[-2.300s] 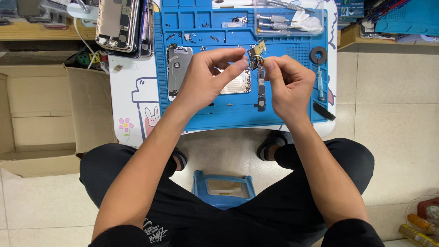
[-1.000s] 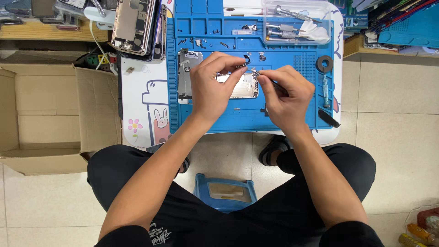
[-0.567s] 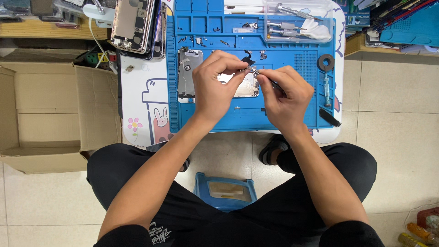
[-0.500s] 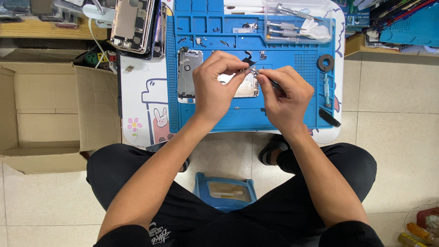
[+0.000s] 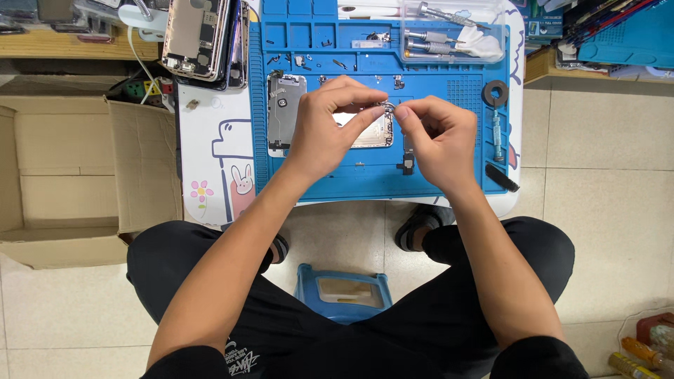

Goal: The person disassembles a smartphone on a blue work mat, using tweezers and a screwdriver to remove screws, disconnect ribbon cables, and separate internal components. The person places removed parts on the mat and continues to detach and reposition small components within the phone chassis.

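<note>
Hands meeting over the middle of a blue work mat (image 5: 365,184). Left hand (image 5: 324,126) is arched, palm down, with thumb and forefinger pinched on a small metal part (image 5: 386,107); right hand (image 5: 437,140) mirrors it, fingertips closed on the same part from the other side. Both forearms reach forward from the lap and converge toward the part. The part is held just above a silver phone plate (image 5: 366,132) lying on the mat. A second metal plate (image 5: 285,112) lies left of the left hand, well apart from a black ring (image 5: 496,92) near the mat's right edge.
</note>
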